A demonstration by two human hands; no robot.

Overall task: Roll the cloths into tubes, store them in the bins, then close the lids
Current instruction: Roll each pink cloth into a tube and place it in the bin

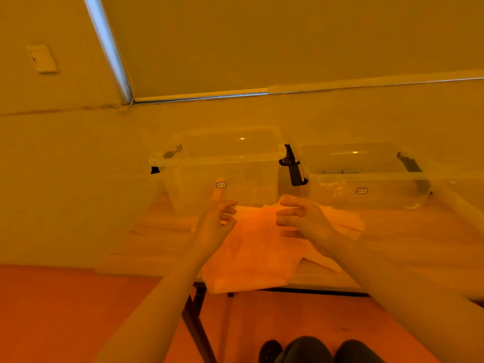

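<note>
The surface (408,239) carried two clear bins along its far edge and a spread of cloths at its near edge. The left bin (222,176) and the right bin (366,184) stood side by side, just apart; both appeared lidded, though glare made this uncertain. The cloths (251,258) lay flat and unrolled, overhanging the near edge, the long axis seemingly running from the near-left toward the far-right corner. Both hands hovered over the cloths' far part, palms facing. The left hand (214,226) and the right hand (303,221) each had fingers loosely curled and grasped nothing. The cloths lay directly below and nearward of both; neither hand was clearly nearer. In judgement, rolling had not begun.
</note>
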